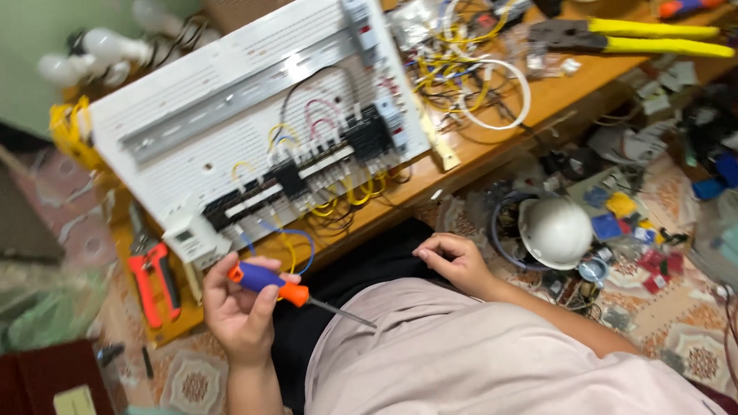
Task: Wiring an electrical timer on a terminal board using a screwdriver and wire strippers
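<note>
The screwdriver [278, 286], blue and orange in the handle, lies gripped in the left hand [240, 306], its thin shaft pointing across toward the right hand [457, 260], which is loosely curled and holds nothing that shows. Just above both hands, on the wooden bench [545, 103], leans the white wiring board [219, 131] with its black breakers [366, 138] and yellow and blue leads. To work well, I judge the tip should seat squarely in a terminal screw before turning, the free hand steadying the board, clear of the loose wires; orange pliers [155, 280] lie just left of the gripping hand.
</note>
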